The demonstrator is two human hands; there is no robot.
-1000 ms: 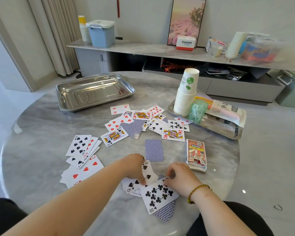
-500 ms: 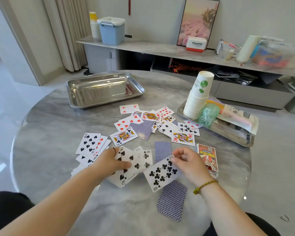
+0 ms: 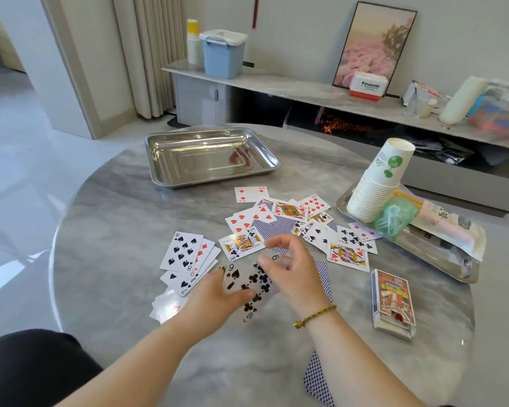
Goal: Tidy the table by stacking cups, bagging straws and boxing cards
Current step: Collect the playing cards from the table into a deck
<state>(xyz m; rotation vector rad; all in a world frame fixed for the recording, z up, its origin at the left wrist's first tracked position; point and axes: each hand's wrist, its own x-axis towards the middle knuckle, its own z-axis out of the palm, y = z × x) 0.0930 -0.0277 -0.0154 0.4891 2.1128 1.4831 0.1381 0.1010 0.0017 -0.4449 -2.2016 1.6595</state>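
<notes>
Cards lie scattered, some face up and some face down, across the middle of the round marble table. A loose pile topped by the eight of spades sits to their left. Your left hand grips a small fan of blurred cards, a nine of spades and a club among them, thumb on top. Your right hand hovers just right of that fan, fingers loosely spread and curved, holding nothing. The card box lies at the near right. At the far right, the stacked cups and the straw bag sit in a steel tray. A second tray sits at the far left.
</notes>
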